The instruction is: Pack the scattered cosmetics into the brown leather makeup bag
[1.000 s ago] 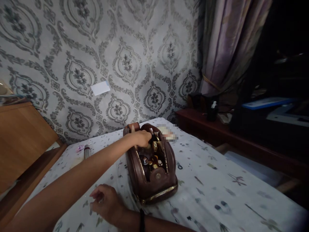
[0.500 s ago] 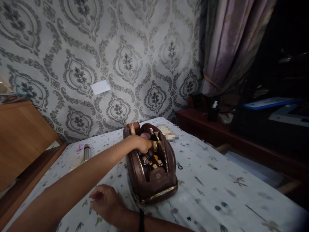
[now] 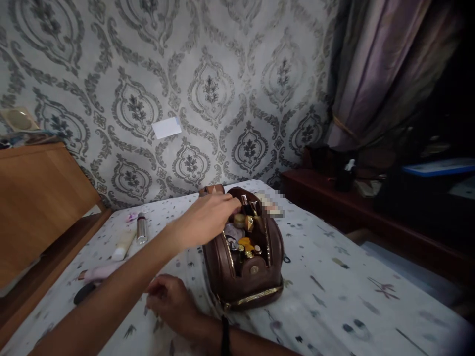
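A brown leather cosmetic bag (image 3: 245, 291) stands unzipped on the patterned sheet, with several small gold-capped bottles (image 3: 249, 253), a yellow item (image 3: 245, 242) and upright tubes (image 3: 254, 207) inside. My left hand (image 3: 213, 215) reaches over its back left rim, fingers curled down into the opening. The fingertips and whatever they pinch are hidden. Nearer to me, my right hand (image 3: 170, 301), with a black band on its wrist, rests on the sheet left of the bag. Its fingers are loosely curled in, with nothing visible in them.
On the left of the sheet lie a silver bottle (image 3: 141, 228), a cream tube (image 3: 123, 245), a pink tube (image 3: 100, 272) and a dark round item (image 3: 83, 293). A wooden headboard (image 3: 44, 178) borders the left. To the right stands a dark red desk (image 3: 315, 190).
My left hand has lifted from deep in the bag to its back left rim, uncovering more of the contents. The view has shifted left, showing more items there. My right hand stays curled.
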The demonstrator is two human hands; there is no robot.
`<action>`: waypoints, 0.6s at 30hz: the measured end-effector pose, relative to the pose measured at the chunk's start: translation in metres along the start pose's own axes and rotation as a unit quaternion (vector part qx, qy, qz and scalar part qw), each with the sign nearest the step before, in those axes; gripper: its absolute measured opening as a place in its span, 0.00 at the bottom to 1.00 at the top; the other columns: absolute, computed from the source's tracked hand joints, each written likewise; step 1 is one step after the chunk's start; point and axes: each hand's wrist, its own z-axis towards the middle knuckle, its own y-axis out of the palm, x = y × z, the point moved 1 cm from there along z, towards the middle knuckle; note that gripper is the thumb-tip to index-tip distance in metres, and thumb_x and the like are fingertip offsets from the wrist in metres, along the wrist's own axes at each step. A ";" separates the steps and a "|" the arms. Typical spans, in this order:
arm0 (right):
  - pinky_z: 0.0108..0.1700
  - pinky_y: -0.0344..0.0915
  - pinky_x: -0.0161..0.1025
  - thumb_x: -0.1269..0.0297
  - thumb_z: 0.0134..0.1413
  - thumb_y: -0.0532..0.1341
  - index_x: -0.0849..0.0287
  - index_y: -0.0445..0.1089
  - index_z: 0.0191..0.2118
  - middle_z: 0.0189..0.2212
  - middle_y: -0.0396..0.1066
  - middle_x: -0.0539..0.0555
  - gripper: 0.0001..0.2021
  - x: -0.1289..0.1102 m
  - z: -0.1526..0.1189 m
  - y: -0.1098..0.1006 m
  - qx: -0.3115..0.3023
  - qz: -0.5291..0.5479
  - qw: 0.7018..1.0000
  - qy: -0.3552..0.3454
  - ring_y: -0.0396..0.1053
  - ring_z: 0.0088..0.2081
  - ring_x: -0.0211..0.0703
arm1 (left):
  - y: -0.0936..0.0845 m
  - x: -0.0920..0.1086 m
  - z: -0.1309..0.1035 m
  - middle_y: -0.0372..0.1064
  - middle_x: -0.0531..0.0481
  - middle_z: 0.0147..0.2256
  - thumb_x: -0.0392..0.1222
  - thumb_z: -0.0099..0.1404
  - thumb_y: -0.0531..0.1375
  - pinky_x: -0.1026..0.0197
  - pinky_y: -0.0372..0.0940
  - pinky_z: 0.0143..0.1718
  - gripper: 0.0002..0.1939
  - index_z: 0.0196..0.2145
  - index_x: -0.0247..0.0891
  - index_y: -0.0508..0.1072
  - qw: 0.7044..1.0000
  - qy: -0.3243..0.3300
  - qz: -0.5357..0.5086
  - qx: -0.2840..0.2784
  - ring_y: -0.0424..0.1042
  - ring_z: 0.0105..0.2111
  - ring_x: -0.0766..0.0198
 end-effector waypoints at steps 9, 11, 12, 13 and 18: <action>0.27 0.60 0.33 0.62 0.52 0.60 0.61 0.74 0.28 0.21 0.68 0.49 0.09 -0.001 0.000 -0.001 -0.021 -0.012 1.000 -0.003 0.63 0.24 0.37 | 0.068 -0.031 -0.131 0.74 0.48 0.36 0.39 0.73 0.49 0.56 0.70 0.40 0.13 0.49 0.44 0.70 0.951 -0.113 -0.069 0.279 0.74 0.38 0.58; 0.26 0.61 0.32 0.59 0.54 0.59 0.61 0.74 0.31 0.22 0.69 0.49 0.11 -0.002 0.001 -0.002 -0.045 0.010 0.999 -0.003 0.63 0.24 0.36 | 0.086 -0.051 -0.154 0.75 0.49 0.37 0.42 0.72 0.50 0.57 0.70 0.41 0.12 0.49 0.44 0.70 0.943 -0.186 -0.070 0.267 0.75 0.38 0.58; 0.26 0.61 0.32 0.59 0.54 0.59 0.61 0.74 0.33 0.23 0.68 0.49 0.11 -0.003 0.001 -0.003 -0.051 0.017 0.999 -0.002 0.63 0.24 0.36 | 0.094 -0.060 -0.164 0.75 0.50 0.37 0.42 0.72 0.50 0.57 0.70 0.40 0.12 0.49 0.44 0.69 0.941 -0.219 -0.070 0.250 0.75 0.38 0.58; 0.26 0.60 0.32 0.58 0.54 0.59 0.62 0.73 0.32 0.23 0.68 0.50 0.11 -0.004 0.000 -0.003 -0.049 0.016 0.999 -0.005 0.63 0.24 0.36 | 0.102 -0.068 -0.173 0.75 0.51 0.36 0.41 0.72 0.49 0.57 0.70 0.40 0.12 0.48 0.44 0.69 0.939 -0.247 -0.067 0.231 0.75 0.37 0.58; 0.28 0.61 0.33 0.54 0.56 0.59 0.59 0.70 0.32 0.24 0.69 0.50 0.12 -0.009 0.000 -0.007 -0.065 -0.013 0.998 -0.012 0.64 0.25 0.37 | 0.136 -0.098 -0.206 0.73 0.48 0.35 0.35 0.68 0.50 0.56 0.69 0.42 0.13 0.45 0.39 0.71 0.924 -0.335 -0.034 0.181 0.73 0.39 0.57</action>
